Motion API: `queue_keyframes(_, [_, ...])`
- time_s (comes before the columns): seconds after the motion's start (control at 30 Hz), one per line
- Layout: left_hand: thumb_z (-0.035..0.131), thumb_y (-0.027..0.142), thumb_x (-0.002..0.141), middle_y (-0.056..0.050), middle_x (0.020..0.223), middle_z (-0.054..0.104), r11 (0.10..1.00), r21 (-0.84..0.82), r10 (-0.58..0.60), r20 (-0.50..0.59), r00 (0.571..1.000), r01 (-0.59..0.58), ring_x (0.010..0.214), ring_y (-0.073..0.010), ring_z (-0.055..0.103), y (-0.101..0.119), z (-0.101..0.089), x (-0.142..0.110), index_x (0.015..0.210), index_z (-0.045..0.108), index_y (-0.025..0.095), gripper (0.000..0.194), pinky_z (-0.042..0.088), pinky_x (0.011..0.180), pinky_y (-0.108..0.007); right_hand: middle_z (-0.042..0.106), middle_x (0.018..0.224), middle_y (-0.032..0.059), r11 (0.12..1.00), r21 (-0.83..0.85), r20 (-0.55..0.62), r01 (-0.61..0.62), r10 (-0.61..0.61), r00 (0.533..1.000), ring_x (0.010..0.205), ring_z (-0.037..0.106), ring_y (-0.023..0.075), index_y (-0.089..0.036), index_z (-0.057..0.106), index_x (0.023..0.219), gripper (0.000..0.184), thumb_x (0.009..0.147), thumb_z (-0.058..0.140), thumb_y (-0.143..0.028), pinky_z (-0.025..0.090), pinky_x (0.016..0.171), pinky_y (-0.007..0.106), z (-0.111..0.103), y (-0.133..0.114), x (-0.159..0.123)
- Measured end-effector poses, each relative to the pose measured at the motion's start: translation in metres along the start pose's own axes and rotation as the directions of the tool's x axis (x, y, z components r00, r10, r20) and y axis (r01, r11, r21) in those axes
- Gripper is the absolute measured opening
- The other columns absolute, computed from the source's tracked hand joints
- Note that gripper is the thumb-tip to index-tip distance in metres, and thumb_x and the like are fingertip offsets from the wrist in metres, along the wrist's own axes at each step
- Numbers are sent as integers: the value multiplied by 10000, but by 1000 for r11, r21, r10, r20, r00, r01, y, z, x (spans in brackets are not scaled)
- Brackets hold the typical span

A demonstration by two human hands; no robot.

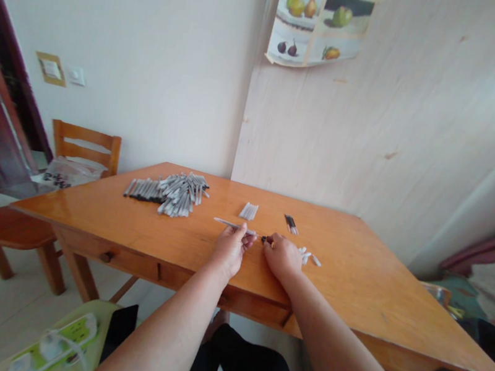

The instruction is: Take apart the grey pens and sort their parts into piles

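Observation:
My left hand [232,249] is closed around a slim whitish pen barrel [225,223], which points left over the table. My right hand [282,255] pinches a small black pen part [264,239] just right of the barrel's near end; a thin pale piece shows in the gap. Whether the two parts touch is too small to tell. Several small white pieces [304,256] lie beside my right hand, partly hidden by it. Beyond my hands lie a short row of white tubes [248,211] and a few dark thin sticks like pen refills [291,224].
A large heap of grey pens [183,193] covers the back left of the wooden table [199,253]. A wooden chair [87,144] with a plastic bag [68,173] stands left. Below left, a green power strip [63,338] rests on a stool. Fruit pictures [322,28] hang on the wall.

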State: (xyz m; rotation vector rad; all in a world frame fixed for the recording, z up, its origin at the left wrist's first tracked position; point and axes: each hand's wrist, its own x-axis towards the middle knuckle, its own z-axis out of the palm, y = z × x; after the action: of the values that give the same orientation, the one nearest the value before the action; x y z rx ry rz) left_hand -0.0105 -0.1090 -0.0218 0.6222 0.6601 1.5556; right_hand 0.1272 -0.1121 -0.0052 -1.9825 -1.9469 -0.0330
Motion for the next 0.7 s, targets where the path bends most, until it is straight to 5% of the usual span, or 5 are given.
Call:
queue_keyframes(0.23, [764, 338, 733, -27, 728, 672, 1000, -8, 2, 14, 1000, -2, 677, -133, 657, -1, 0, 0, 815, 550, 174, 282, 455, 639, -242, 719, 956, 68, 969, 222, -86, -107, 129, 988, 901, 637, 220, -249, 711, 1006, 294, 890, 466, -362, 417, 714, 284, -2, 9, 6])
queue_keyframes(0.43, [775, 357, 717, -20, 726, 674, 1000, 1, 17, 34, 999, -17, 658, -128, 652, -3, -1, 3, 810, 542, 174, 310, 443, 645, -244, 691, 771, 29, 847, 516, -120, 126, -74, 990, 704, 586, 154, -186, 694, 853, 329, 877, 457, -414, 391, 619, 237, -1, 0, 3])
queue_keyframes(0.7, [781, 418, 700, -26, 709, 676, 996, 81, 31, 36, 999, -34, 634, -130, 639, -3, -3, 2, 793, 527, 179, 361, 373, 583, -228, 648, 682, 0, 837, 487, -126, 249, -215, 968, 637, 547, 126, -188, 666, 764, 229, 846, 530, -353, 332, 565, 222, -5, -6, -1])
